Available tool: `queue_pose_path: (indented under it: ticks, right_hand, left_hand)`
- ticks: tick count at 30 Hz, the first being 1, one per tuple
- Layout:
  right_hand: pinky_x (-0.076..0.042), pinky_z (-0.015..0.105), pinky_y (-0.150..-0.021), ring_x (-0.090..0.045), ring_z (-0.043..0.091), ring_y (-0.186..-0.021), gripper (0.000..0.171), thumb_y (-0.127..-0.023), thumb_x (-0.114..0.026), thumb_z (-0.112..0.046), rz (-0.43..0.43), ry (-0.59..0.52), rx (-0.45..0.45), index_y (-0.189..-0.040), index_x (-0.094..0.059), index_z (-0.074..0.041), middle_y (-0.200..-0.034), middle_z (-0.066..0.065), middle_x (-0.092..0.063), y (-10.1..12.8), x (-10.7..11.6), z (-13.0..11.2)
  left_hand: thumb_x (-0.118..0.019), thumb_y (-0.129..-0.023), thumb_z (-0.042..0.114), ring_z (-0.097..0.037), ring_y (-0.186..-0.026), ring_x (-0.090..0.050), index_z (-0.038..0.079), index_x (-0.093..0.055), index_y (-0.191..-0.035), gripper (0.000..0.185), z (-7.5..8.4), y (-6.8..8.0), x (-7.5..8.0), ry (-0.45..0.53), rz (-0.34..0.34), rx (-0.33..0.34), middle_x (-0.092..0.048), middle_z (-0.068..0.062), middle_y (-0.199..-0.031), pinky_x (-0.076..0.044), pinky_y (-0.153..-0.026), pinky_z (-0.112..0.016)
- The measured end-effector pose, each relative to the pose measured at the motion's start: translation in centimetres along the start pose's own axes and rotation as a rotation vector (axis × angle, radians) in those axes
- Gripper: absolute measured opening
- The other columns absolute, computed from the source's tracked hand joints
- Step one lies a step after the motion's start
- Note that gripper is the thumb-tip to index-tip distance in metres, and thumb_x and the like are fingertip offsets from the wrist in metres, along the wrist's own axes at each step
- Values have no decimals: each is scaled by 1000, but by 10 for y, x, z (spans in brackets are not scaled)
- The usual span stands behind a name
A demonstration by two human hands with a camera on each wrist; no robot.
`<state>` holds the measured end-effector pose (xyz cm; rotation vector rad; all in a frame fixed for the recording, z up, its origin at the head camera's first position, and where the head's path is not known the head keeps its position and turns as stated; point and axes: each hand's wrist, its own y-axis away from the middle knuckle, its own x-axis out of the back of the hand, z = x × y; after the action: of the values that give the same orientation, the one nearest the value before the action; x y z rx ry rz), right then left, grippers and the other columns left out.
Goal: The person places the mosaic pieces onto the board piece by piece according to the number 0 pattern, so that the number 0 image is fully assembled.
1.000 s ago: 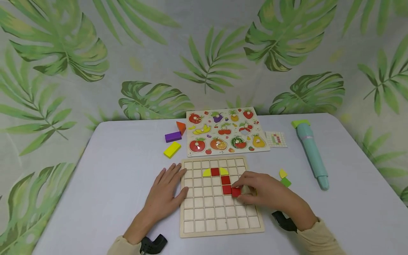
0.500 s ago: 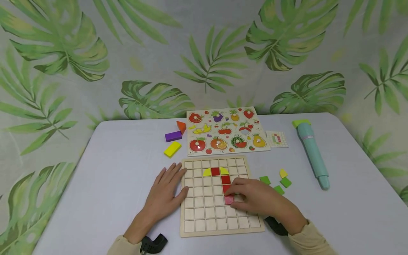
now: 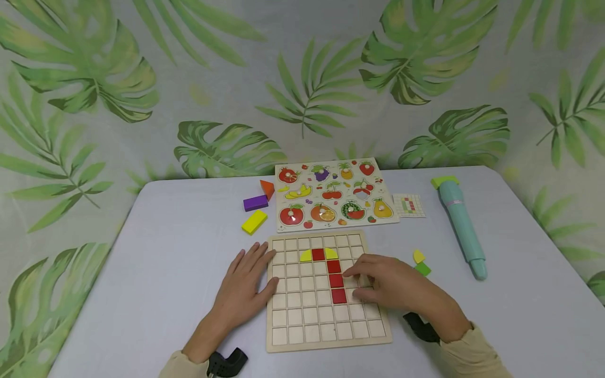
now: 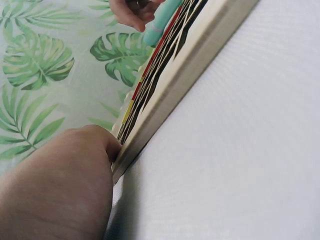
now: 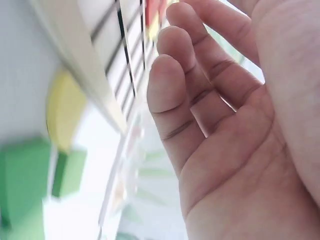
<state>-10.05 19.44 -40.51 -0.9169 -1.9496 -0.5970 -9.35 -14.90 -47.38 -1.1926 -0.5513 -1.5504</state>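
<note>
A wooden grid board lies in front of the person. In its cells sit two yellow quarter-round pieces with a red square between them. Three more red squares run down in a column below the right yellow piece. The left hand lies spread at the board's left edge, fingertips and thumb touching the rim. Over the right part of the board hovers the right hand, thumb and index finger apart beside the column. Its fingers are loosely bent with nothing between them.
Right of the board lie a yellow piece and green blocks, partly hidden by the right hand in the head view. Behind stand a fruit puzzle and a pattern card. Purple, yellow and orange blocks lie left, a teal hammer-like toy right.
The right hand carried a red square leftward, set it into the cell at the column's lower end, let go and drew back up and right. The left hand has stayed put.
</note>
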Motion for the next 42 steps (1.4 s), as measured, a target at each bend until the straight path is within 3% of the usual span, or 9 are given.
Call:
queue_pose_path:
  ticks: [12, 20, 31, 37, 42]
  right_hand:
    - [-49, 22, -63, -53, 5, -81, 36, -88, -83, -23, 139, -7, -100, -122, -74, -14, -111, -3, -67, 24, 33, 45]
    - [-46, 22, -60, -52, 6, -77, 39, -86, -83, -14, 233, 51, -170, -122, -72, -6, -106, 5, -69, 40, 42, 76]
    - [-49, 28, -62, -61, 14, -77, 43, -92, -77, -26, 158, 25, -369, -124, -64, 2, -93, 4, -67, 48, 47, 102]
    - [-48, 26, -64, -57, 10, -76, 35, -89, -81, -33, 164, 24, -365, -108, -68, -7, -87, -4, -63, 46, 39, 103]
    - [-48, 27, -65, -56, 12, -78, 24, -88, -81, -20, 189, 63, -310, -107, -71, -10, -94, -2, -68, 42, 36, 100]
  left_hand:
    - [-61, -100, 36, -26, -155, -31, 12, -52, -152, 58, 2, -1, 1, 3, -7, 4, -42, -7, -163, -19, -129, -49]
    - [-61, -100, 37, -26, -155, -32, 13, -52, -151, 58, 1, -1, -1, -6, 4, -3, -43, -7, -163, -19, -129, -48]
    - [-61, -100, 38, -26, -155, -32, 13, -52, -152, 58, 1, 0, -1, -13, 4, -4, -42, -7, -163, -19, -128, -49]
    - [-61, -99, 38, -27, -155, -33, 13, -52, -151, 58, 1, 1, -1, -21, 4, -2, -43, -8, -163, -20, -128, -50]
    - [-61, -100, 37, -27, -154, -33, 13, -52, -151, 58, 1, 1, 0, -21, 11, -5, -43, -8, -162, -20, -128, -49]
